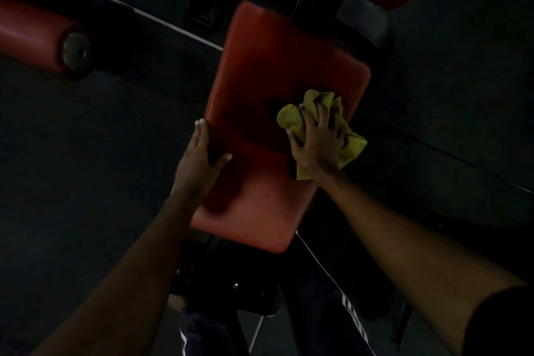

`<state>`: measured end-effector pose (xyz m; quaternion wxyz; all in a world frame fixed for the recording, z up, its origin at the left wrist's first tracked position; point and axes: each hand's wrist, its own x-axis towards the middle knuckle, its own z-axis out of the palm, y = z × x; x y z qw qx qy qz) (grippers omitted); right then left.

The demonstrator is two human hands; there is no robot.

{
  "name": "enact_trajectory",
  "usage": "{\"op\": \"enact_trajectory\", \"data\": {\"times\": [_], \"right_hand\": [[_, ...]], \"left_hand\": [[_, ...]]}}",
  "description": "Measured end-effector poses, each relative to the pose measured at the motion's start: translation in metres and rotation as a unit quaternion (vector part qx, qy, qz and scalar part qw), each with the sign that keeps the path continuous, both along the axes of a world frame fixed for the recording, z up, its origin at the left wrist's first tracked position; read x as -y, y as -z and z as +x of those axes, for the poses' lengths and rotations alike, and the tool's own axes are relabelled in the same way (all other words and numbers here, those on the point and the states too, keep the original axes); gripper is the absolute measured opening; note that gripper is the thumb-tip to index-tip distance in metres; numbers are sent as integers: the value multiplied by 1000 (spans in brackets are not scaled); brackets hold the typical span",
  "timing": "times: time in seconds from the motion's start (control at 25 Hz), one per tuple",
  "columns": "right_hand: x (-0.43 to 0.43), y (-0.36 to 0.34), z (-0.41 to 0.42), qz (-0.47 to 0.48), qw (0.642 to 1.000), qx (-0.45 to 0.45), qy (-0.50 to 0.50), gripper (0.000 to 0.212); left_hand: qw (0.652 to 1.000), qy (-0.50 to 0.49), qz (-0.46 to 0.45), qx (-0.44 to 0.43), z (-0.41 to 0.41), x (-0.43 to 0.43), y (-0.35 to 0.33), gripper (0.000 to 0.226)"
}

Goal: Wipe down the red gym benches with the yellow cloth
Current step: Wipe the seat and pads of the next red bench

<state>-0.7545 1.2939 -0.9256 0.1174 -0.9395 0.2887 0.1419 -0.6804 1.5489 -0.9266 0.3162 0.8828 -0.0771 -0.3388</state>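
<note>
Red padded gym bench [268,72] seen from above in dim light | crumpled yellow cloth [290,118] lies on the bench's right edge | right hand [318,143] grips the cloth, fingers curled into its folds | left hand [199,159] rests flat along the bench's left edge, fingers straight, thumb spread | red cylindrical roller pad [37,37] well apart, at left.

A gym: padded bench [274,61] under the left hand [199,165] and right hand [318,141], roller pad [31,37] well left of them, dark rubber floor [86,139] around.
</note>
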Motion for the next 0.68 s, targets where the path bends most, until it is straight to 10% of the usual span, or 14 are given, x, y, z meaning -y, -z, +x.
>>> {"op": "enact_trajectory", "data": {"times": [0.28,0.56,0.68], "right_hand": [[-50,-7,-47,43,987,-60,-140,82],[-63,25,21,-5,993,48,111,63],[-66,16,45,-8,992,41,-119,62]], "left_hand": [[995,76,7,-64,-30,-48,-7,104],[995,58,-29,-82,-34,-52,-5,104],[996,40,-46,-66,-36,-53,2,104]]}}
